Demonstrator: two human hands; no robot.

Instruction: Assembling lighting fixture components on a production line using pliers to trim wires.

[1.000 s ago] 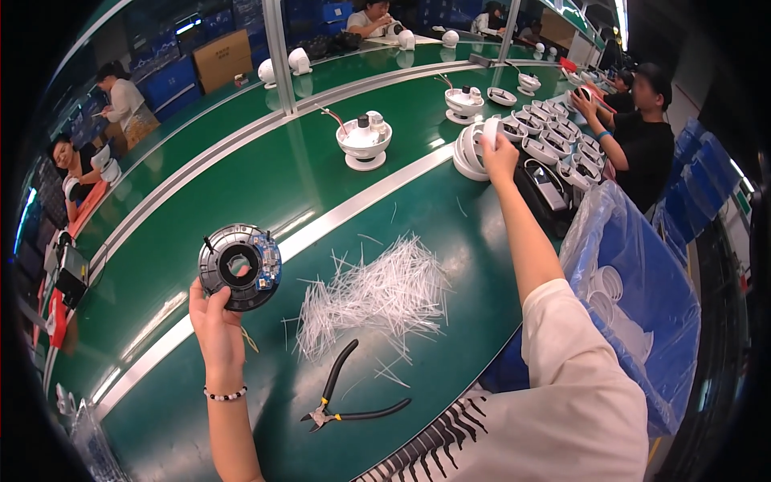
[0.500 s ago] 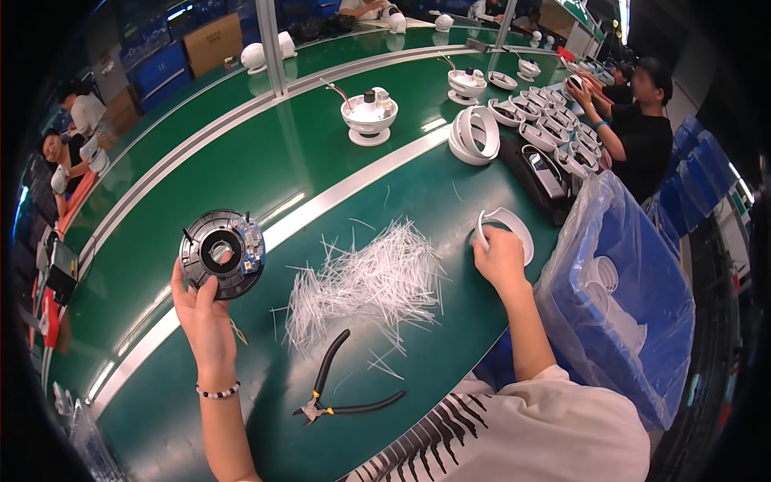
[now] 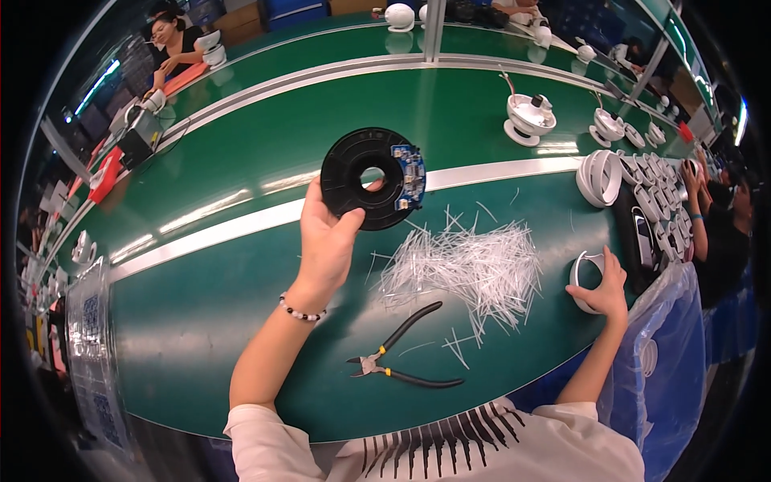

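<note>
A black round plastic housing (image 3: 341, 173) with a hole at its centre and a blue circuit board (image 3: 409, 178) on its right side is raised over the bench. My left hand (image 3: 328, 245) grips its lower edge between thumb and fingers. On the right, my right hand (image 3: 604, 287) has its thumb and fingers around a white plastic ring (image 3: 590, 261) that sits on the green bench. Between the hands lies a heap of thin white strips, like cut cable ties (image 3: 482, 269). Side cutters (image 3: 401, 353) with black handles lie in front of the heap, jaws apart.
White rings (image 3: 599, 178) are stacked at the right, beside rows of white ring parts (image 3: 654, 193). A blue bin (image 3: 654, 361) lined with clear plastic stands at the bench's right edge. White bowl-shaped units (image 3: 530, 119) stand on the green conveyor (image 3: 281, 128). Co-workers sit at far left and right.
The view has swung left. The black housing has turned in my left hand and shows a plainer face. My right hand has shifted its hold on the white ring, fingers now spread around it.
</note>
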